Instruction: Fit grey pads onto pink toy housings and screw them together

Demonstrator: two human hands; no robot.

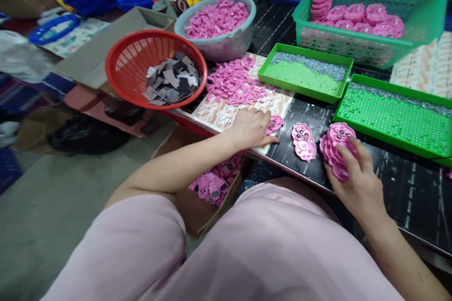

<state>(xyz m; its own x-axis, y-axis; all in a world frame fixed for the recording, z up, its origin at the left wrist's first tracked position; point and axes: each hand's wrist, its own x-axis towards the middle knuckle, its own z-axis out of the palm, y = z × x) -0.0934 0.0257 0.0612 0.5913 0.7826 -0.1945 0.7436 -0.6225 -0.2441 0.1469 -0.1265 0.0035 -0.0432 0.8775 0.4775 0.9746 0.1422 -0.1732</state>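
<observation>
My right hand [355,178] is closed round a stack of pink oval plastic pieces [335,148], held on edge on the black table [406,193]. My left hand [251,128] rests on the table edge, its fingers curled over a single pink oval piece [274,123]. Between the two hands another pink oval piece [303,141] lies flat on the table. A loose heap of small pink parts [236,82] lies just beyond my left hand.
A red basket of grey squares [155,68] and a grey bowl of pink parts [217,21] stand at the left. Two green trays of small metal bits [305,73] [395,113] and a green basket of stacked pink pieces [367,23] stand behind. A cardboard box of pink pieces [215,186] sits below.
</observation>
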